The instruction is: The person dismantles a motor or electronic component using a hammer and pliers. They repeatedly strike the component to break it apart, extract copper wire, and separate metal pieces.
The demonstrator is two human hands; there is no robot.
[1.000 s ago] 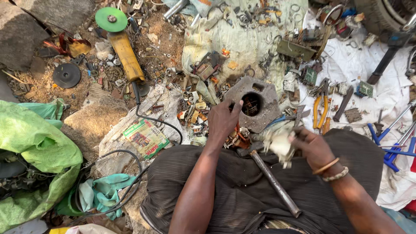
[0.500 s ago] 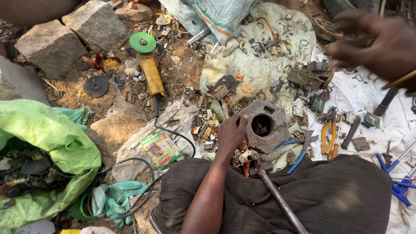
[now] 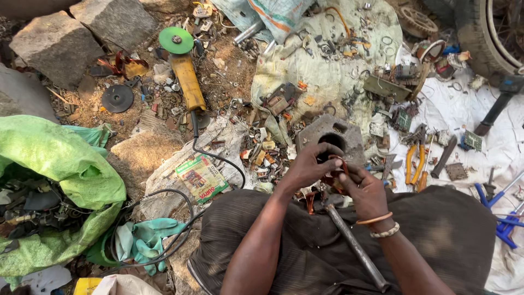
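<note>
A: We're looking straight down at the grey metal housing [image 3: 332, 139], a blocky, grimy casting with a round dark bore in the middle. It sits on the ground just beyond the knees, in among scattered scrap.

B: And both hands are on it. The left hand [image 3: 308, 166] curls over the near edge of the bore, fingers bent and closed against the rim. The right hand [image 3: 364, 191] is pinched shut on a reddish-brown copper coil [image 3: 334, 177] right at the mouth of that bore.

A: We can't tell whether the coil is loose or seated in the housing; the fingers cover the join.

B: A steel rod [image 3: 355, 246] lies slanted across the lap, just below the right wrist, touched by neither hand.

A: Now the change. Half a second ago we saw only the left hand on the housing, while the right was lifted up high and blurred at the top right of the view.

B: It has come down and joined the left at the bore. The housing itself sits where it did.

A: Off to the left, the yellow angle grinder [image 3: 188, 82] with its green disc lies on the dirt, cable trailing toward us. Orange-handled pliers [image 3: 416, 164] rest on the white cloth [image 3: 464, 109] to the right.
</note>
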